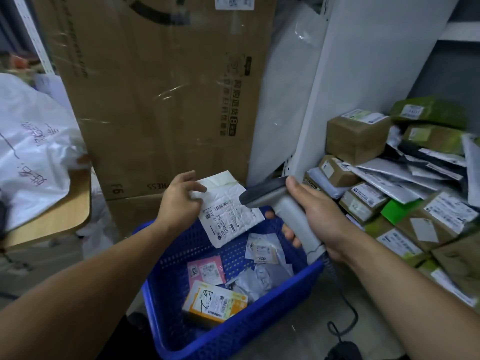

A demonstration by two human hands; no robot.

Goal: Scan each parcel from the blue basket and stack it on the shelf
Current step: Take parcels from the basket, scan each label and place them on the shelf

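Our left hand pinched a white parcel above the blue basket | our right hand gripped the scanner, aimed at its label.

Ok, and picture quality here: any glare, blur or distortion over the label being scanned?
Head view: dim, flat light; glare streaks on the wrapped cardboard box; wide-angle bending stretches both forearms; the white sack at left is soft. The white parcel in the left hand shows its barcode fairly sharply, unglared; the scanner in the right hand is sharp too.
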